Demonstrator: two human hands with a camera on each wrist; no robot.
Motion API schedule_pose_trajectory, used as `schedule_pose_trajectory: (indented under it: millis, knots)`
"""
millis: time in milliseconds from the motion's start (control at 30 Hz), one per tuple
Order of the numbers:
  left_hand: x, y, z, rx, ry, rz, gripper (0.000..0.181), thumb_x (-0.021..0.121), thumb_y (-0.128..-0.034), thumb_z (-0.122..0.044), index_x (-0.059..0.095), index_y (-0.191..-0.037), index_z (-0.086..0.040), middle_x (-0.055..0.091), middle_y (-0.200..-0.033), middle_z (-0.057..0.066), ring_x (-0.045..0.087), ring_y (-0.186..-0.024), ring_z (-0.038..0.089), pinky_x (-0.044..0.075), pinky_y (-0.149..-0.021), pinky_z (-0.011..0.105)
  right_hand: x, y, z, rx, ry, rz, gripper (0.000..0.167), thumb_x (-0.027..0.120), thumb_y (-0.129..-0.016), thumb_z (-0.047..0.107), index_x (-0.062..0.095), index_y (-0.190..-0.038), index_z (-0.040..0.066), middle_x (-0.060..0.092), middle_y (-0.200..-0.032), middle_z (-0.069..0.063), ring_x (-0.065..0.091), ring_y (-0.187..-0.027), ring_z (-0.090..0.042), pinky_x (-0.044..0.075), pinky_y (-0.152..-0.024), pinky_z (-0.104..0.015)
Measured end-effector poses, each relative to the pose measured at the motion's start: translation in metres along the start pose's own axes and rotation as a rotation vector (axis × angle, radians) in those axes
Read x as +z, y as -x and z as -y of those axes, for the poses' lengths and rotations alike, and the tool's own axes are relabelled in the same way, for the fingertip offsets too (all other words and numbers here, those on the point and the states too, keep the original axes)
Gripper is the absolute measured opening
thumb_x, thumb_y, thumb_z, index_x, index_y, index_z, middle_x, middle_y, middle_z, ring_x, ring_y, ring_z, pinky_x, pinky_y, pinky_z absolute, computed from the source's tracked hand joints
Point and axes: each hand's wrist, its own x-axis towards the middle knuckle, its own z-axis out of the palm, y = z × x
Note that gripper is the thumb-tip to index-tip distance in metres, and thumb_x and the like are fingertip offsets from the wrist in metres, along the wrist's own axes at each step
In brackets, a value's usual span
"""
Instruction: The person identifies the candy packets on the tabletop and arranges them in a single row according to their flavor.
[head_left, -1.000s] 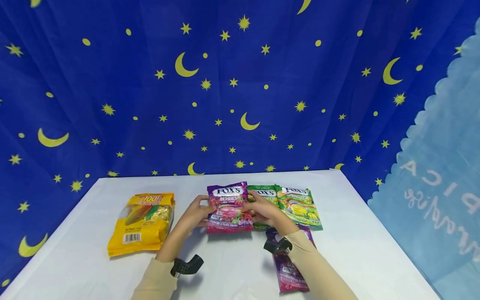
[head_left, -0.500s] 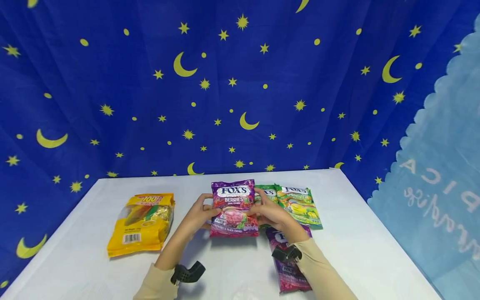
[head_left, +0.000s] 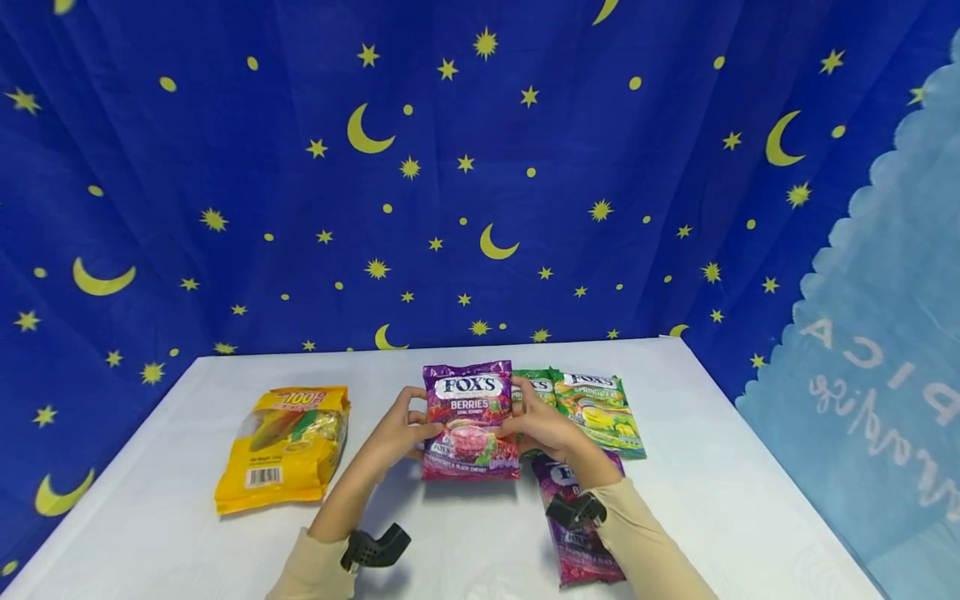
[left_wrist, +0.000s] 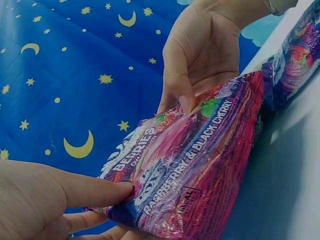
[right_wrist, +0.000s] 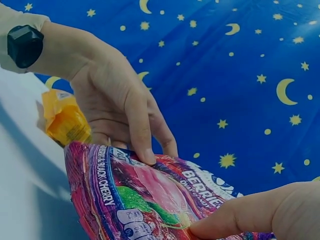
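A purple and pink bag of Fox's Berries candy [head_left: 470,421] is held up between both hands, its printed front turned toward the head camera. My left hand [head_left: 396,432] grips its left side, thumb on the front and fingers behind. On the opposite side, my right hand [head_left: 546,425] pinches the bag the same way. In the left wrist view the bag [left_wrist: 185,160] slants, its lower seam to the right. A second purple candy bag [head_left: 581,542] lies on the table, partly under the right forearm. Two green Fox's candy bags, one at the far right [head_left: 597,414], lie behind the right hand.
A yellow bag [head_left: 281,450] marked 100% lies on the left of the white table [head_left: 457,546]. Behind the table hangs a blue curtain [head_left: 450,208] with moons and stars. A light blue cloth [head_left: 885,392] hangs at the right.
Both hands have shifted the held candy bag slightly to the right and turned it more upright. Over the last half second it has dropped a little. The other bags stay put.
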Motion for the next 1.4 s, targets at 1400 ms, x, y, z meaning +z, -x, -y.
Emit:
schedule_pose_trajectory:
  millis: [1400]
  knots:
    - [-0.007,0.002,-0.001,0.019,-0.211,-0.012,0.041,0.063,-0.0919,-0.003,0.037,-0.124,-0.003,0.061,-0.092,0.017,0.059,-0.069,0.024,0.056,-0.058,0.034,0.016,-0.008,-0.013,-0.003,0.038,-0.091,0.088,0.067,-0.082,0.002,0.012,-0.149,0.012,0.058,-0.096,-0.013,0.06,-0.071,-0.018,0.054,-0.058,-0.033]
